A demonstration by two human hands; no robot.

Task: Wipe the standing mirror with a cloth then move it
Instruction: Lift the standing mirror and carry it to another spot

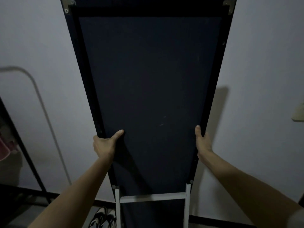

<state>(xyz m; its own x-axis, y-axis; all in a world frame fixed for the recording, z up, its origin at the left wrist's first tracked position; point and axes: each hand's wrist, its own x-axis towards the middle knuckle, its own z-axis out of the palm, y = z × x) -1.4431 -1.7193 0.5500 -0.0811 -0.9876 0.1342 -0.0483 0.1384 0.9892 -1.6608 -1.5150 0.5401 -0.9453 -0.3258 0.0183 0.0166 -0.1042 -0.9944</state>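
Seen from the head camera in a dim room, a person grips a tall standing mirror (148,76) by both long edges, its dark back panel turned toward the camera. Left hand (105,143) wraps round the left edge low on the frame, thumb stretched across the dark backing; its fingers are curled behind the edge and out of sight. Right hand (202,142) clasps the right edge at about the same height, thumb pointing up along the frame, its fingers likewise hidden behind the rim. The mirror stands upright close to a pale wall (263,63) and fills the middle of the view, with metal corner brackets (229,5) showing at the top. A white stand (153,199) with a crossbar sits against the lower back of the mirror, between the two forearms. A pair of black-and-white shoes (103,218) lies on the floor just left of the stand's leg. At far left, a dark rack (24,148) carries something pink, and a thin white curved tube (47,119) runs beside it
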